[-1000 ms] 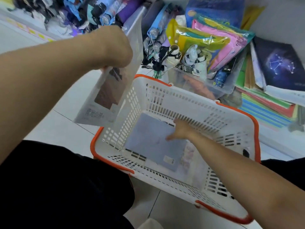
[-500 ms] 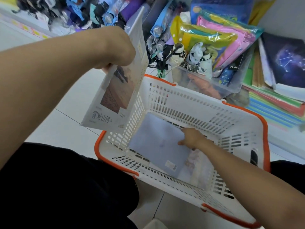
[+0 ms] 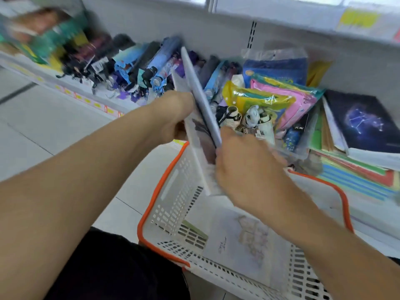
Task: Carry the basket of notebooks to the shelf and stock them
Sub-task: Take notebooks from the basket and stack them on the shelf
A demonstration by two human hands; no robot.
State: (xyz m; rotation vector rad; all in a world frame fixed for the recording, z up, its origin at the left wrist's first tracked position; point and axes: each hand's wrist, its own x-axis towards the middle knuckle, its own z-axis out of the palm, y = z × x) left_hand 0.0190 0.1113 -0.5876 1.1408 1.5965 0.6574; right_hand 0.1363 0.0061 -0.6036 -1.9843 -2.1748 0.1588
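Our left hand (image 3: 173, 118) grips a pale notebook (image 3: 195, 146) upright above the basket (image 3: 164, 191); our right hand (image 3: 244, 169) pinches a lilac notebook (image 3: 200, 94) against it, long edges pointing far toward the shelf (image 3: 368, 221), right hand nearer.

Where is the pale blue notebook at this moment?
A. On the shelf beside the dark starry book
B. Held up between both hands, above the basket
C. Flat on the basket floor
B: the pale blue notebook stands on edge between the left hand and right hand, over the basket.
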